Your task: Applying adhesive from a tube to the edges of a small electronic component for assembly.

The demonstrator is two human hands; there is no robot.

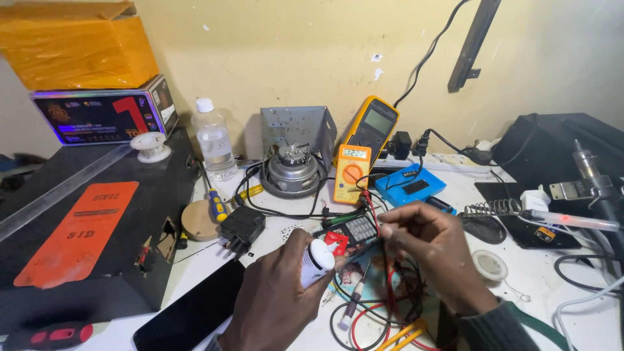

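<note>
My left hand grips a small white bottle tipped towards a dark circuit board with a red part beside it. My right hand hovers over the board with fingers pinched on a thin probe or wire; what it holds is hard to make out. Red and black leads coil under both hands. A small orange multimeter lies just behind the board with its display lit. A larger yellow multimeter leans on the wall.
A black case with an orange label fills the left. A clear water bottle, metal motor, black plug, yellow-blue screwdriver, dark phone, blue box and soldering iron stand crowd the white bench.
</note>
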